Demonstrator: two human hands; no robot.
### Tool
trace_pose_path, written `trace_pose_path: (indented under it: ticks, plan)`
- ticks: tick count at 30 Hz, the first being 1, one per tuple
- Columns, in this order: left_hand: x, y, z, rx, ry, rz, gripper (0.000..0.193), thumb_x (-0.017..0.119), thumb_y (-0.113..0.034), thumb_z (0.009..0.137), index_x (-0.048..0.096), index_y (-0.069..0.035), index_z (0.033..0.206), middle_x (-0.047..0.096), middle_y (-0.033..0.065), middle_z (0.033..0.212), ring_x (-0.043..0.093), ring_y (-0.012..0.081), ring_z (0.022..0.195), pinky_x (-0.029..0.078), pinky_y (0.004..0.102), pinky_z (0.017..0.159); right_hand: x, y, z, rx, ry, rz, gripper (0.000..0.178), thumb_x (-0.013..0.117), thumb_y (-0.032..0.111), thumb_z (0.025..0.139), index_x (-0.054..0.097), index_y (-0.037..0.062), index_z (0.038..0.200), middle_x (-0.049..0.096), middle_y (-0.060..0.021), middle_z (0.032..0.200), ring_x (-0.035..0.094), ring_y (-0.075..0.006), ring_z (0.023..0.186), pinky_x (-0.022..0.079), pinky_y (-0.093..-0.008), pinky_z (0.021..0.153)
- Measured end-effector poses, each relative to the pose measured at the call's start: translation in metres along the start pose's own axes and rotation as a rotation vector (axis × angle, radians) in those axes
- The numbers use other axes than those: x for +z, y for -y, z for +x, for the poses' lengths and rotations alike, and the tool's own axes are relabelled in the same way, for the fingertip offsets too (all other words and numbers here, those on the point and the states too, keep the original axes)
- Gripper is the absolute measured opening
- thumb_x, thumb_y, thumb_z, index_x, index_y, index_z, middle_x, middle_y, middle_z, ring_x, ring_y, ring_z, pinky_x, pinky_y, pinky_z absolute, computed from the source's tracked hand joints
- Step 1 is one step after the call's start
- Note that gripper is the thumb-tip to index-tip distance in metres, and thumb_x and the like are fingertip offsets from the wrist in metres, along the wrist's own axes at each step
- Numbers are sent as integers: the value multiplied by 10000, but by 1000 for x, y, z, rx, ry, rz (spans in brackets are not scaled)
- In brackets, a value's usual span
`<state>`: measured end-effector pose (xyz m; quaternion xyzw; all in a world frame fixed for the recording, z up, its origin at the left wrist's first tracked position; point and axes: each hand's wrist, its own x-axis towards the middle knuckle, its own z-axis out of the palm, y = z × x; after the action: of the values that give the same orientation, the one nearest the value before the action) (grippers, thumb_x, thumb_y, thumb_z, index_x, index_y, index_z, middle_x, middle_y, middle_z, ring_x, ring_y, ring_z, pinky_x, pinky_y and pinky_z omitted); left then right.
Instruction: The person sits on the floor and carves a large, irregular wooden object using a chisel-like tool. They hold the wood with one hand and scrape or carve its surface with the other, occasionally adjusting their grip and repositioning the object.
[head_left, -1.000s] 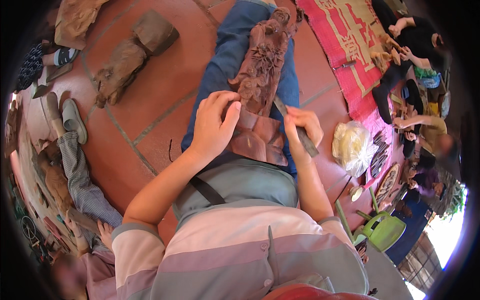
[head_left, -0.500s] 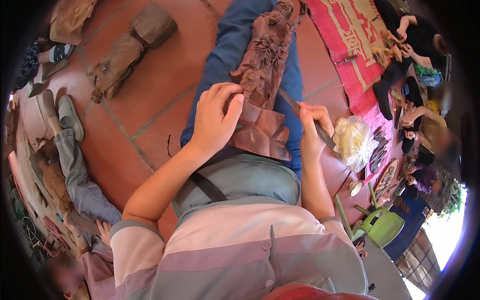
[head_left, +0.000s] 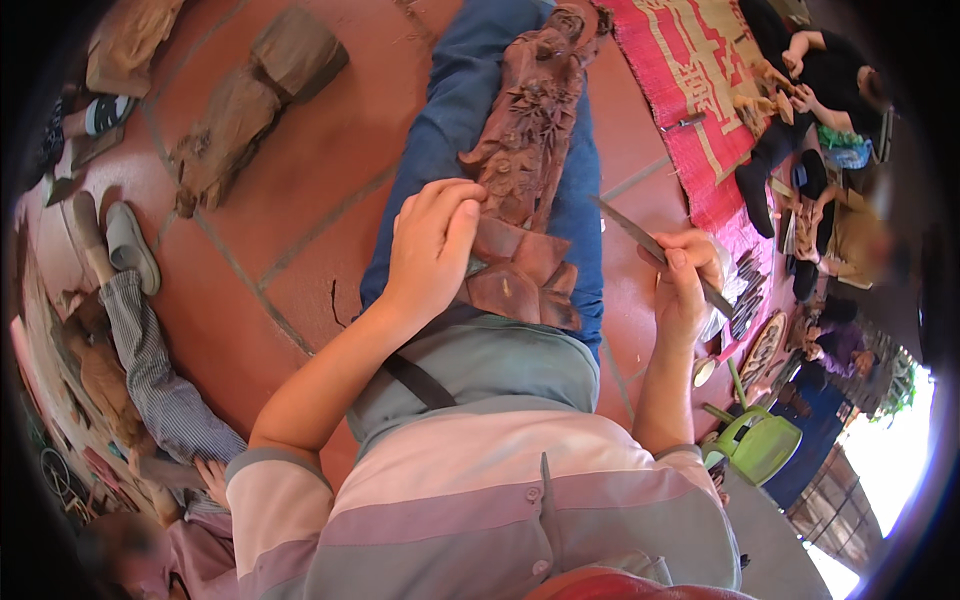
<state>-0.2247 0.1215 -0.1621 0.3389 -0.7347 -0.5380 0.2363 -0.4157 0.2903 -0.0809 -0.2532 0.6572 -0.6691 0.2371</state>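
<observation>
A reddish-brown wood carving (head_left: 535,130) of a figure with flowers lies lengthwise along my jeans-clad legs, its faceted base towards my belly. My left hand (head_left: 428,245) is on the left edge of the carving near that base, its fingers bent together over the wood; the fingertips are partly hidden. In my right hand (head_left: 687,275), held off to the right of the carving, is a slim dark steel carving chisel (head_left: 632,230). The fingers and thumb grip it along its shaft, and its narrow end points up and left, apart from the wood.
Behind my right hand are a plastic bag, mostly hidden, and a row of dark tools (head_left: 748,290) on a pink mat. A green plastic chair (head_left: 765,445) stands lower right. A rough wood block (head_left: 245,110) lies on the tiles at left. Other people sit on both sides.
My right hand has drawn back to the right with the chisel, away from the carving, and now covers much of the plastic bag. My left hand stays on the carving, almost unmoved.
</observation>
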Motion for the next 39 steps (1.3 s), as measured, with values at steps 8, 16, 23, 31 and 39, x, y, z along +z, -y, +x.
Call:
trace_pose_path:
  ticks: [8, 16, 23, 31, 39]
  plan:
    - [-1, -2, 5, -90, 56, -29, 257, 411, -188, 954, 610, -46, 1034, 614, 88, 1040, 540, 261, 961, 377, 353, 876, 48, 16, 29, -379, 439, -560, 134, 699, -15, 695, 575, 14, 654, 606, -94, 733, 625, -206, 653, 492, -297, 576]
    - [3, -4, 5, -53, 54, 0, 252, 410, -182, 953, 605, -46, 1035, 614, 93, 1029, 542, 262, 957, 378, 354, 873, 77, 9, 22, -395, 458, -626, 214, 700, -10, 681, 506, 53, 616, 469, -85, 613, 495, -252, 527, 417, -323, 476]
    - [2, -2, 2, -40, 30, 29, 237, 421, -167, 946, 610, -50, 1028, 614, 95, 1017, 542, 271, 949, 383, 358, 859, 80, 6, 25, -419, 440, -608, 176, 706, 7, 690, 542, 47, 640, 494, -84, 610, 506, -239, 534, 411, -323, 474]
    - [5, -1, 2, 16, -18, 25, 217, 435, -158, 936, 619, -69, 1010, 605, 88, 1039, 534, 277, 938, 380, 371, 848, 81, 6, 17, -417, 450, -620, 121, 704, -2, 690, 592, 28, 656, 552, -86, 629, 541, -219, 536, 425, -302, 478]
    - [3, -7, 0, -40, -5, 59, 228, 448, -157, 935, 614, -34, 1032, 606, 93, 1050, 538, 255, 945, 389, 341, 864, 83, 15, 18, -398, 483, -699, 111, 721, 15, 691, 610, 14, 683, 570, -91, 632, 568, -213, 554, 441, -289, 497]
